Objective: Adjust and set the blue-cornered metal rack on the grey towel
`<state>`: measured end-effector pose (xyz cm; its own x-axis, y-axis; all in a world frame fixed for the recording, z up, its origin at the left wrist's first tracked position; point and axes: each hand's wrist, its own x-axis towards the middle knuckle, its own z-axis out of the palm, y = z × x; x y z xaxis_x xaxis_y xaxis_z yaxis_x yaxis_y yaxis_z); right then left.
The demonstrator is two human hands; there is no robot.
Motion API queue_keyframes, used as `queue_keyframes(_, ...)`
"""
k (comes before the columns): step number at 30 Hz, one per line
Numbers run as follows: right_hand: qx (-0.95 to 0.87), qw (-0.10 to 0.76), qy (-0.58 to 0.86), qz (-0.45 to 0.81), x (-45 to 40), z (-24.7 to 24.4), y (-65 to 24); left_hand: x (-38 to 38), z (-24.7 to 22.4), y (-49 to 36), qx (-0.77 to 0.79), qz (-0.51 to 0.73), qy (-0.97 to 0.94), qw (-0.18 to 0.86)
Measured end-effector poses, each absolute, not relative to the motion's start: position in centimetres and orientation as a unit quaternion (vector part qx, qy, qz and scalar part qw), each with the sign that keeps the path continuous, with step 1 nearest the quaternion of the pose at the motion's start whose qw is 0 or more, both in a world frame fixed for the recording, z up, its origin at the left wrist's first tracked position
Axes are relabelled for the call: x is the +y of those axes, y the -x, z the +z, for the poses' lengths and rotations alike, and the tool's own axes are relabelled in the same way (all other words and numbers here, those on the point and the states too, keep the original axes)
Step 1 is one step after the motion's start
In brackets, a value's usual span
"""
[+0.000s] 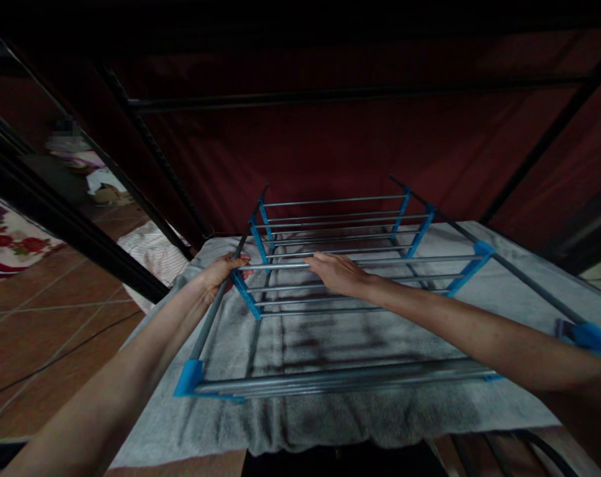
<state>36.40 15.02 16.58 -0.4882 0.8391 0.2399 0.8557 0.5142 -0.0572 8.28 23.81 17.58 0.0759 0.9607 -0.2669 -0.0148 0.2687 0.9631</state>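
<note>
A metal rack (330,383) with grey tubes and blue plastic joints lies on a grey cloth (330,421). My left hand (226,273) is closed around the rack's left side tube, beside a blue joint (245,295). Further right, my right hand (337,271) grips a horizontal rod (394,262) with its fingers curled over it. Several thinner rods run between the blue brackets behind and below my hands.
Behind the rack stands a dark red panel (330,146) with black metal bars. At the left are a tiled floor (76,331) with a dark cable, a striped cloth (154,255) and a floral fabric (12,232). Black metal parts show at the lower right.
</note>
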Motion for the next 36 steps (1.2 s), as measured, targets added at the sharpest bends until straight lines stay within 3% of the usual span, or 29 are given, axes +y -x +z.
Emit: queue_keyframes(36,-0.882,0.075,0.457,-0.09,15.01,16.28,-36.48,24.3,18.12,-8.29,0.59,0.352,-0.474,0.55)
